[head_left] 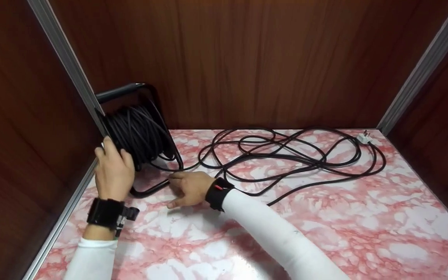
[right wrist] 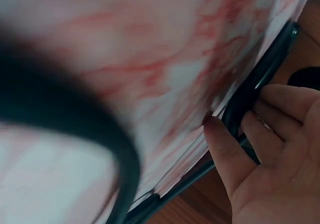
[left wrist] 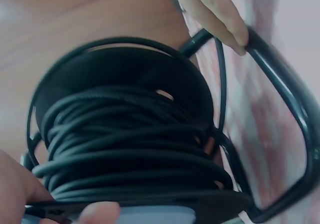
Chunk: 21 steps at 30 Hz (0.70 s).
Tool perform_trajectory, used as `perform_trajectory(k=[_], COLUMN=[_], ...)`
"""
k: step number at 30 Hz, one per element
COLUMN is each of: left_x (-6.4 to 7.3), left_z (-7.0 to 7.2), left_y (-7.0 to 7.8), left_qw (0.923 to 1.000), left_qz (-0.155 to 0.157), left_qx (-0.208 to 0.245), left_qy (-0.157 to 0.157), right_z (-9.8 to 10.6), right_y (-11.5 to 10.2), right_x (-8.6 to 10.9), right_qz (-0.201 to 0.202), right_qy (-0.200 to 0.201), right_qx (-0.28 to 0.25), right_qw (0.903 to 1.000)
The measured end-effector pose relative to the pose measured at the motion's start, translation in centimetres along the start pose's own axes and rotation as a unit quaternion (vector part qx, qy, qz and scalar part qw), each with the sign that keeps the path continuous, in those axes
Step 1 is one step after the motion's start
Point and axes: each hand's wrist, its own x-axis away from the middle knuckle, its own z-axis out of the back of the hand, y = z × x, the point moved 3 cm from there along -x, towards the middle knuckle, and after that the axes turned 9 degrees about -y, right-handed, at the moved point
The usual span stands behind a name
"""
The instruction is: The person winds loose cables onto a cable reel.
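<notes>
A black cable reel wound with thick black cable stands at the back left in a tubular metal frame. My left hand grips the near flange of its drum, and in the left wrist view a fingertip shows over the rim. Low at the frame's foot, my right hand rests its extended fingers on the black frame tube, with the thumb spread away. In the right wrist view, the right hand's fingers touch the tube.
Loose black cable lies in wide loops over the marbled pink-and-white table. It ends in a white plug at the back right. Brown wooden panels wall the table at the back and sides.
</notes>
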Motion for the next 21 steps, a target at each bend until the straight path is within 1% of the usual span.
perform_trajectory(k=[6, 10, 15, 17, 21], left_x=[2.2, 3.2, 4.3, 4.8, 5.6], left_z=[-0.1, -0.1, -0.2, -0.2, -0.1], left_y=[2.2, 3.2, 4.7, 5.4, 6.7], left_qw=[0.9998, 0.9994, 0.9992, 0.9988, 0.9974], left_qz=[-0.009, -0.024, -0.032, -0.031, -0.035], left_qx=[0.013, 0.015, 0.024, 0.033, 0.05], left_qy=[0.011, 0.021, -0.004, -0.02, -0.038], right_z=[0.1, 0.6, 0.7, 0.8, 1.2], right_y=[0.9, 1.4, 2.5, 2.9, 3.4], right_x=[2.0, 2.8, 4.1, 4.7, 6.0], right_qz=[0.009, 0.027, 0.043, 0.047, 0.056], right_qy=[-0.017, -0.021, -0.027, -0.031, -0.037], right_qx=[-0.01, -0.009, -0.012, -0.017, -0.019], right_qw=[0.9998, 0.9994, 0.9986, 0.9983, 0.9976])
